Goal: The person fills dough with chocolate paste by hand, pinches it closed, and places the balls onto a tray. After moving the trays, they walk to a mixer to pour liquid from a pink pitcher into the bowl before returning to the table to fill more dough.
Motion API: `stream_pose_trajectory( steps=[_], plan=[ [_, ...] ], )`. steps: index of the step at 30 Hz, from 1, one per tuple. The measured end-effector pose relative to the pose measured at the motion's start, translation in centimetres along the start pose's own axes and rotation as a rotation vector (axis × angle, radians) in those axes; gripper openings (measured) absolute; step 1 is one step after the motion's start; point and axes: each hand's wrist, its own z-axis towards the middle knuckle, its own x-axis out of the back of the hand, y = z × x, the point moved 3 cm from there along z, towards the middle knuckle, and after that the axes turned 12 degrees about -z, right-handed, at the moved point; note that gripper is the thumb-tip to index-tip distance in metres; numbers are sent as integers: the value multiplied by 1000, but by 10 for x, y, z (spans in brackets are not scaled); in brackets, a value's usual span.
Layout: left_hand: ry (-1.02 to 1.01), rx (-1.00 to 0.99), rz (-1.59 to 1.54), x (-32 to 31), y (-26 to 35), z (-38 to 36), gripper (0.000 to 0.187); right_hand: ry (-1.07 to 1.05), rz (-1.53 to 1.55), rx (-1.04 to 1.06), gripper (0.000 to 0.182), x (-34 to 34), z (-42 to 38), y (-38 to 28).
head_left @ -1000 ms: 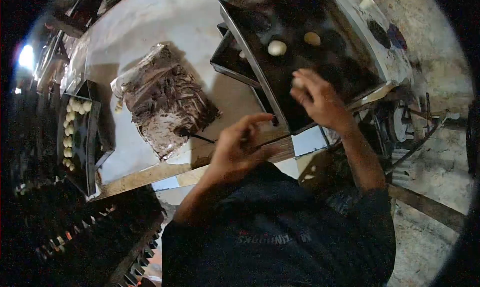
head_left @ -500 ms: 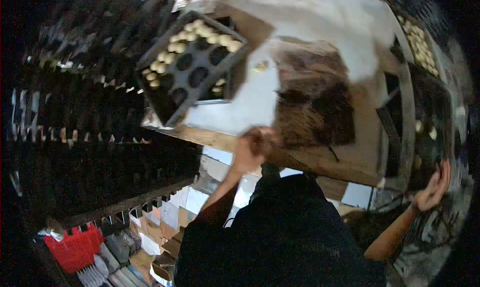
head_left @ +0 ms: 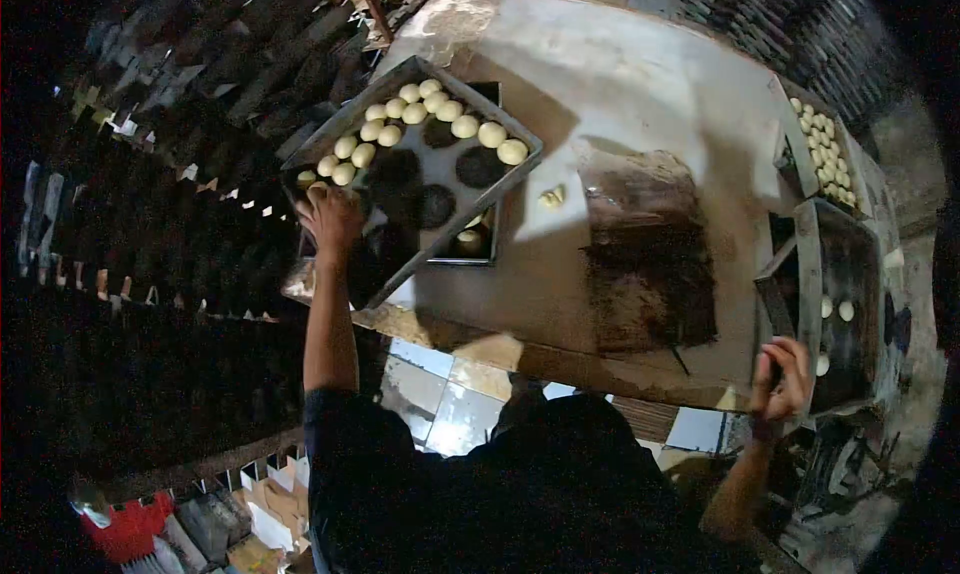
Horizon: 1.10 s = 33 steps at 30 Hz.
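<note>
My left hand (head_left: 332, 217) reaches into the large dark tray (head_left: 455, 217) at the left. Its fingertips are closed around a dough ball (head_left: 318, 188) at the near end of a row, mostly hidden by the fingers. Several pale round dough balls (head_left: 372, 131) line two sides of this tray, beside dark round patches on its bottom. My right hand (head_left: 783, 379) hovers by the near left edge of the right-hand tray (head_left: 812, 264). Its fingers are bent, thumb apart, with nothing visible in them. A few dough balls (head_left: 847, 311) lie in that tray.
Under the left tray sits another tray (head_left: 462, 263) with dough in it. A dark brown stained sheet (head_left: 650, 254) covers the table's middle, with small dough scraps (head_left: 552, 198) beside it. Farther right, a tray holds many dough balls (head_left: 822, 149). Tiled floor (head_left: 465, 419) shows below the table edge.
My left hand has moved left and up from the table's front edge into the left tray. My right hand has drawn left, away from over the right tray, its fingers now more bent. The view has shifted.
</note>
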Motion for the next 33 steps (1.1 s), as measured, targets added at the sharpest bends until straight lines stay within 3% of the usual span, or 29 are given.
stream_pose_trajectory(
  steps=[1, 3, 4, 5, 7, 8, 10, 11, 12, 14, 16, 17, 20, 21, 22, 24, 25, 27, 28, 29, 30, 31, 32, 33],
  plan=[
    [70, -141, -237, 12, 34, -16, 29, 1, 60, 11, 18, -11, -4, 4],
    [33, -223, -807, 37, 117, -55, 21, -51, 254, 6, 21, -36, -11, 4],
    [-85, -152, -1140, 46, 170, -80, 22, -107, 383, -11, 24, -53, -13, 3],
    [-59, -200, -1306, 59, 221, -109, 34, -157, 437, 71, 32, -77, -19, 9],
    [-186, -353, -1322, 50, 301, -158, 49, -470, 671, -105, 39, -92, -13, -20],
    [-264, -409, -1336, 69, 344, -180, 54, -471, 714, -30, 37, -102, -16, -17],
    [-468, -522, -1372, 94, 402, -209, 66, -337, 858, -99, 35, -95, -20, 0],
    [-387, -526, -1375, 103, 415, -215, 70, -266, 935, -132, 35, -92, -20, 10],
    [-307, -529, -1373, 111, 426, -220, 73, -218, 1085, -104, 46, -71, -9, 15],
    [-335, -412, -1586, 112, 442, -232, 73, -55, 989, 140, 46, -53, -6, 28],
    [-437, -309, -1606, 109, 448, -243, 58, 52, 944, 338, 42, -37, -5, 16],
    [-351, -183, -1569, 115, 452, -252, 44, 73, 974, 278, 41, -30, -8, 11],
    [-206, -8, -1690, 112, 454, -274, 38, 33, 1040, 37, 40, -15, -20, 11],
    [-170, -107, -1583, 119, 458, -282, 34, 11, 1100, -53, 40, -16, -26, 9],
    [-52, -332, -1439, 112, 454, -294, 30, -56, 984, 69, 36, -9, -23, 9],
    [16, -267, -1557, 110, 457, -312, 42, 57, 934, -71, 30, -19, -46, 0],
    [-96, -191, -1811, 115, 459, -315, 50, 80, 967, -134, 27, -20, -53, -8],
    [-327, -181, -1791, 123, 445, -310, 51, 125, 1038, -253, 20, -24, -64, -29],
    [-429, -187, -1650, 124, 431, -311, 52, 163, 982, -17, 14, -33, -62, -40],
    [-493, -156, -1550, 127, 415, -314, 53, 121, 1026, -95, 15, -53, -67, -52],
    [-539, 23, -1509, 137, 401, -318, 45, 78, 1070, -178, 16, -63, -69, -68],
    [-339, -54, -1493, 130, 380, -319, 33, -123, 1059, -160, 19, -72, -67, -81],
    [-210, 14, -1459, 145, 367, -321, 29, -324, 1041, -142, 21, -77, -63, -95],
    [-230, 141, -1602, 140, 343, -327, 27, 12, 704, 100, 24, -83, -64, -110]
  ],
)
